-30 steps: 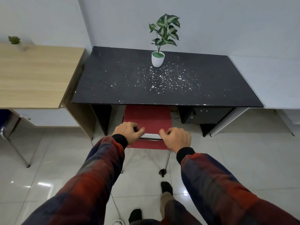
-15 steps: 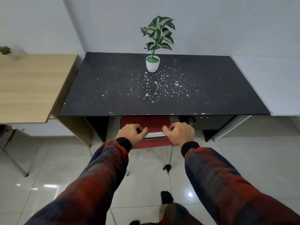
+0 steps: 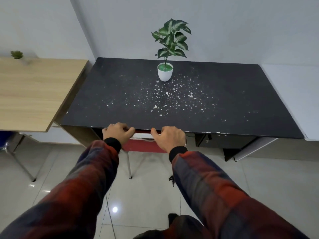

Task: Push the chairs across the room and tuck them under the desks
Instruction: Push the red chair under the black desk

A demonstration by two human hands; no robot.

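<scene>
**Red chair nearly home under black desk**

Left hand and right hand both grip the red chair by its backrest top. Seat is hidden under the black desk; backrest touches or nearly touches the desk's front edge. Remaining: release; other chairs, likely.

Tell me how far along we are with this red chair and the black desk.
Nearly done with this one: the red chair has its seat hidden under the black desk, only the backrest showing at the front edge. In hand: left hand and right hand grip the backrest's top rail. Left: let go. A blue chair by the wooden desk looks only partly tucked.
</scene>
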